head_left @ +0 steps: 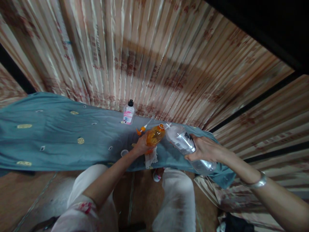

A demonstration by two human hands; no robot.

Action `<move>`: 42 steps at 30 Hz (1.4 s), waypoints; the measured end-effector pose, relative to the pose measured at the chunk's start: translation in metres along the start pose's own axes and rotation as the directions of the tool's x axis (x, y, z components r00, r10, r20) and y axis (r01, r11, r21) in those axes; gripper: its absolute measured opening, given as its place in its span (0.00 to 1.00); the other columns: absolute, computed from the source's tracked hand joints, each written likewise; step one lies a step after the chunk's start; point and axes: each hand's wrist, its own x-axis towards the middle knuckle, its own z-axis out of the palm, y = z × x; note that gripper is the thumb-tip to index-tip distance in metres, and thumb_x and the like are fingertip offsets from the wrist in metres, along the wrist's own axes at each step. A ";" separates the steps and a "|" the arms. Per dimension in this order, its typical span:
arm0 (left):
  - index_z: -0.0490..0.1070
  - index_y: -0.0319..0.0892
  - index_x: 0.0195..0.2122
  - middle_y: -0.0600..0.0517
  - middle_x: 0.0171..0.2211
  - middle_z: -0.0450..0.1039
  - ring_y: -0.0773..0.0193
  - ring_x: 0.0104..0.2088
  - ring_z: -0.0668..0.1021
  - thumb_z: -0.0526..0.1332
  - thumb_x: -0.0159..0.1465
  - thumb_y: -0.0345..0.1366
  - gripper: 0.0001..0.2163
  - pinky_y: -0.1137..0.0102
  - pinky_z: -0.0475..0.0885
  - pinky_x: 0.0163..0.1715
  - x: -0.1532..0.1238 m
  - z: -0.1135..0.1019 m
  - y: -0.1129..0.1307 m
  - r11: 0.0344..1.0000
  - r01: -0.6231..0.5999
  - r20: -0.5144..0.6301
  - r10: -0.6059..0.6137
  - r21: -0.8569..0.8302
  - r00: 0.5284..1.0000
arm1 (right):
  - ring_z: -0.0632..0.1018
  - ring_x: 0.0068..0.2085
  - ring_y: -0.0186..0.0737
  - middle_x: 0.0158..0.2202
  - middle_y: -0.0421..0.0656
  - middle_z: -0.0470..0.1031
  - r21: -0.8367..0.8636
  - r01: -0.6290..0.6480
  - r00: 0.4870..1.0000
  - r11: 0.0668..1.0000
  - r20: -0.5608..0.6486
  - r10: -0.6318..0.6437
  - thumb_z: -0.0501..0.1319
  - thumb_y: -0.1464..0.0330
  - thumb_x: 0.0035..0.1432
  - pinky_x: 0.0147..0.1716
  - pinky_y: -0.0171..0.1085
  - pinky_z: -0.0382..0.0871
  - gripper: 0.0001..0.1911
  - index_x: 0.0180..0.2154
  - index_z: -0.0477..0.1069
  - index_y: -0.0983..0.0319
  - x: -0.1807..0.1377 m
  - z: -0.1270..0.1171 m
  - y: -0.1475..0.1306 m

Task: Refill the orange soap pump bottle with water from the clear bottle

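My left hand [143, 145] is wrapped round an orange see-through bottle [155, 134], whose uncapped neck points up and to the right. In my right hand [204, 149] is a large clear plastic bottle [180, 139] with a label, tilted so that its mouth meets the neck of the orange bottle. Whether liquid flows between them I cannot make out. Just behind my left hand lies an orange pump top [142, 130] with a thin clear tube. A white paper tissue [151, 158] lies below the orange bottle, and a small clear cap [124, 152] is near my left wrist.
A clear bottle with a black cap and pink label [129, 112] stands at the back of the blue-green cloth [60, 138]. Behind the cloth hangs a pleated, patterned curtain [145, 64]. Dark bars [265, 96] run along the right. My knees are under the front edge.
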 end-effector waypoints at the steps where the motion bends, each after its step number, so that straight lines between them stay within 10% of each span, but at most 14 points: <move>1: 0.69 0.45 0.56 0.45 0.51 0.80 0.46 0.53 0.81 0.74 0.48 0.33 0.32 0.54 0.75 0.59 0.000 0.000 0.000 1.000 0.002 0.000 -0.002 0.000 1.000 | 0.83 0.37 0.54 0.33 0.48 0.80 0.006 0.002 1.000 1.000 -0.003 -0.002 0.67 0.50 0.47 0.32 0.40 0.69 0.38 0.52 0.69 0.69 0.000 0.000 0.001; 42: 0.68 0.46 0.57 0.46 0.54 0.80 0.46 0.55 0.81 0.75 0.46 0.36 0.36 0.58 0.76 0.58 0.002 -0.002 0.007 0.998 0.058 0.020 -0.058 -0.009 0.998 | 0.80 0.33 0.52 0.30 0.44 0.75 -0.003 0.000 1.000 1.000 -0.003 0.000 0.69 0.47 0.47 0.29 0.41 0.64 0.36 0.50 0.69 0.64 0.001 0.000 0.004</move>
